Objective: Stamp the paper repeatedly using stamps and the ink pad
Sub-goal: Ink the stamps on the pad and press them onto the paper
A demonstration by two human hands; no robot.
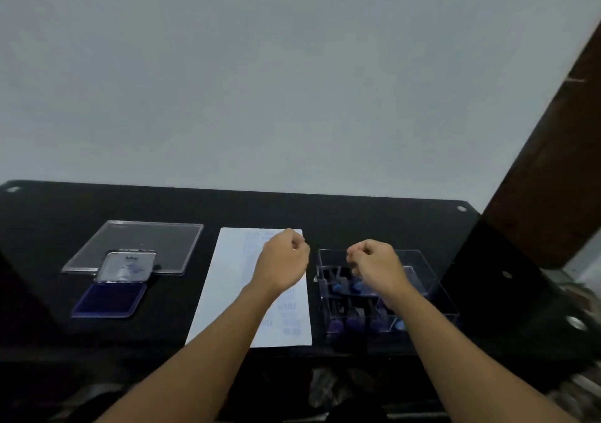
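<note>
Both bare forearms reach in from the bottom edge over a black table [374, 224]. Paper [227, 292]: white sheet at centre, lying flat, with faint blue stamp marks along its right side and top; too blurred to read. Ink pad [109, 299]: left of the paper, open, blue surface exposed; its raised lid [127, 266] carries a dark label, illegible. Stamps [354, 323] with blue and purple knobs stand in a clear box [432, 286] right of the paper. Left hand [283, 260] hovers over the paper, fingers curled into a fist, nothing seen in it. Right hand [374, 260] likewise fisted, above the box.
</note>
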